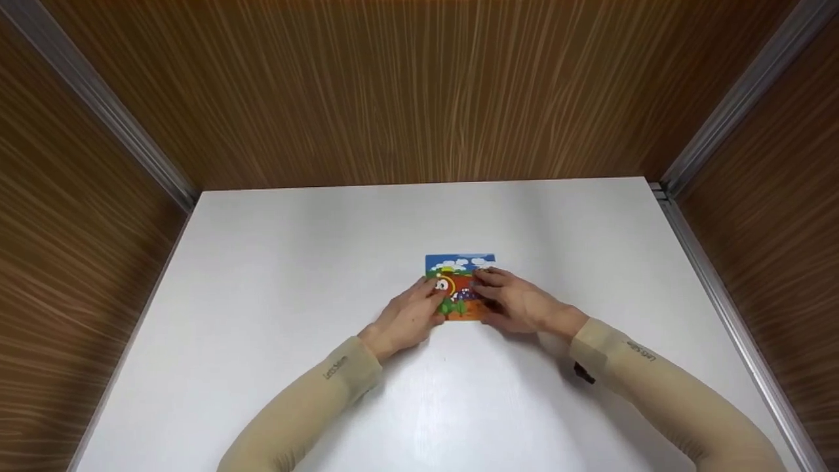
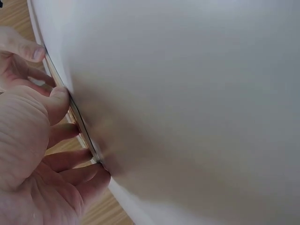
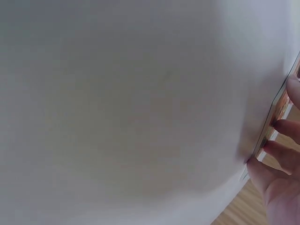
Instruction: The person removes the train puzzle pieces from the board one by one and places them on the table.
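A small square picture board [image 1: 459,278] lies flat on the white table, its bright print showing blue sky, white clouds, a cartoon eye and green trees. My left hand [image 1: 408,314] touches its left side, with fingertips on the print and the thumb by the near left corner. On the opposite side, my right hand [image 1: 524,305] rests extended fingers over the right edge, thumb at the near right corner. Seen from the left wrist, the thin board edge [image 2: 79,123] runs along the fingertips. The right wrist view shows right fingertips [image 3: 272,144] against that edge too. Both hands cover parts of the print.
The white table [image 1: 275,262] reaches to a brown wood-grain back panel [image 1: 419,92]. Similar side panels with metal rails [image 1: 741,334] flank it. Light sleeves [image 1: 314,393] cover both forearms, and a small black object [image 1: 583,373] shows under the right cuff.
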`<act>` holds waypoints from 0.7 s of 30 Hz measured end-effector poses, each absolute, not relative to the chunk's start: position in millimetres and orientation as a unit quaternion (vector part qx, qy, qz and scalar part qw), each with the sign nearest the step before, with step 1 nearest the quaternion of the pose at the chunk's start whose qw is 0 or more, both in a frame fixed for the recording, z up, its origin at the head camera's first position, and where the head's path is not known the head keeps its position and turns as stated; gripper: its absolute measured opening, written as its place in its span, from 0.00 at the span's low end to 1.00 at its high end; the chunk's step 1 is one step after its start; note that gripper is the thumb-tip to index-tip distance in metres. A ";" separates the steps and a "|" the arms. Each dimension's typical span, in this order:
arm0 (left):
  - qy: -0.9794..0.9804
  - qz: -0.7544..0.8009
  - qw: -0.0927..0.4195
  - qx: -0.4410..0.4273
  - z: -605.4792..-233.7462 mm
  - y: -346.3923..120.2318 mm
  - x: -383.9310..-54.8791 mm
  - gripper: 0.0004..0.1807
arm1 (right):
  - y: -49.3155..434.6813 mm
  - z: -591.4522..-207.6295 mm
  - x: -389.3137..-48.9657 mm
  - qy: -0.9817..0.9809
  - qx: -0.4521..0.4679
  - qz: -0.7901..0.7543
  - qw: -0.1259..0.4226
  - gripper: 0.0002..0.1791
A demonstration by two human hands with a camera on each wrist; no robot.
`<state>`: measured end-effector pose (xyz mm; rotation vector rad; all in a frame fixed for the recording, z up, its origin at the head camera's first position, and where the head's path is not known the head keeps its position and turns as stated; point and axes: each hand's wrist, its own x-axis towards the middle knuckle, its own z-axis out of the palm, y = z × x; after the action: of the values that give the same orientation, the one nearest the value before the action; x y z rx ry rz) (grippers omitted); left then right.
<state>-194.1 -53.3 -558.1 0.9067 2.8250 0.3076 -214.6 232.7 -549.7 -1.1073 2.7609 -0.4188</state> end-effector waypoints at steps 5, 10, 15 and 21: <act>0.943 0.102 0.075 0.307 -558.7 -68.4 -192.8 0.32 | 219.8 -551.9 -212.9 0.912 -0.386 -0.129 0.056 0.36; 0.946 0.099 0.087 0.297 -556.8 -75.5 -192.0 0.32 | 210.6 -554.2 -209.5 0.909 -0.406 -0.092 0.032 0.36; 0.946 0.099 0.094 0.295 -555.8 -78.4 -190.5 0.33 | 208.1 -554.2 -206.9 0.909 -0.408 -0.078 0.032 0.37; 0.946 0.101 0.095 0.292 -551.0 -76.7 -189.0 0.32 | 209.8 -551.3 -207.4 0.912 -0.388 -0.115 0.063 0.37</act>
<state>-189.0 -76.7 -551.0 0.8673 2.8059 0.2989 -207.4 209.8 -551.3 -1.1734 2.7554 -0.3461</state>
